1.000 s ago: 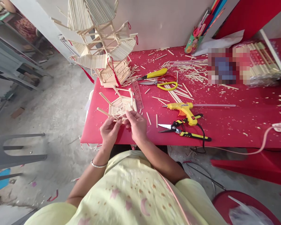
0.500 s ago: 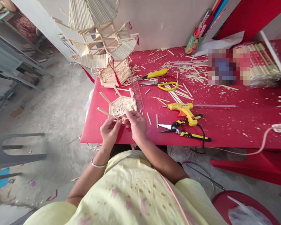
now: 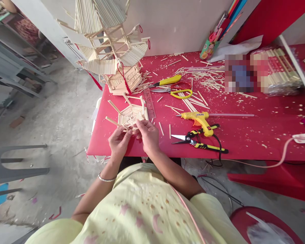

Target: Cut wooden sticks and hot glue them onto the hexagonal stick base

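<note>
A hexagonal base of thin wooden sticks (image 3: 132, 114), with several stick posts standing up at its corners, lies near the left end of the red table. My left hand (image 3: 119, 140) pinches a wooden stick (image 3: 127, 127) at the base's near edge. Beside it, my right hand (image 3: 147, 135) is closed at the same near edge, its thumb and fingers pressed together on the stick work. The fingertips partly hide what lies between them. Behind the base stands a tiered stick pagoda (image 3: 114, 51) with red tassels.
A yellow glue gun (image 3: 199, 119), black-yellow shears (image 3: 198, 140), scissors (image 3: 179, 92) and a yellow cutter (image 3: 169, 80) lie to the right. A clear ruler (image 3: 149, 103) is beside the base. Loose sticks (image 3: 210, 79) litter the red table (image 3: 244, 139); a pen cup (image 3: 207, 49) stands behind.
The view has shifted very slightly. Both hands keep the same closed pose at the near edge of the stick base, and nothing else has visibly moved.
</note>
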Demonstrator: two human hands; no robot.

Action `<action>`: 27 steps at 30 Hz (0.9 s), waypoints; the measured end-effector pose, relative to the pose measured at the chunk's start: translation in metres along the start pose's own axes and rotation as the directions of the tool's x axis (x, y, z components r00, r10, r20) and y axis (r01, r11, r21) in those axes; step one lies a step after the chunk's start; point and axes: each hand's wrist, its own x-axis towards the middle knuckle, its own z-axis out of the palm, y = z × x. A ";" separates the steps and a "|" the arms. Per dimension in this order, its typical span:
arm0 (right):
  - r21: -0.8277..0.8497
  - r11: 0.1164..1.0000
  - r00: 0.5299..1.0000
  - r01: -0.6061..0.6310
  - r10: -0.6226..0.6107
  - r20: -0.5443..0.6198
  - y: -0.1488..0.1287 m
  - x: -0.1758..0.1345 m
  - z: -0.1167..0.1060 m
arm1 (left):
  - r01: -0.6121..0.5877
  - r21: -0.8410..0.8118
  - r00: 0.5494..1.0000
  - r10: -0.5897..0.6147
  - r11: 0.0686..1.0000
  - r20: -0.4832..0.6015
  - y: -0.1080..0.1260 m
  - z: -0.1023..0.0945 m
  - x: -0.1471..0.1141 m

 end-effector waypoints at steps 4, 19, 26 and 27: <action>0.001 1.000 1.000 -0.004 0.004 -0.004 0.001 0.000 0.000 | 0.010 -0.001 1.000 -0.010 1.000 -0.006 0.001 0.000 0.001; -0.022 1.000 1.000 -0.004 0.004 -0.006 0.004 0.002 -0.001 | -0.003 -0.002 1.000 0.003 1.000 -0.017 0.004 0.002 0.000; 0.008 1.000 1.000 0.016 -0.016 0.010 0.004 0.001 -0.003 | -0.011 -0.013 1.000 0.011 1.000 -0.020 0.003 0.002 0.001; 0.012 1.000 1.000 0.018 -0.018 0.010 0.004 0.001 -0.003 | -0.011 -0.014 1.000 0.011 1.000 -0.018 0.003 0.002 0.001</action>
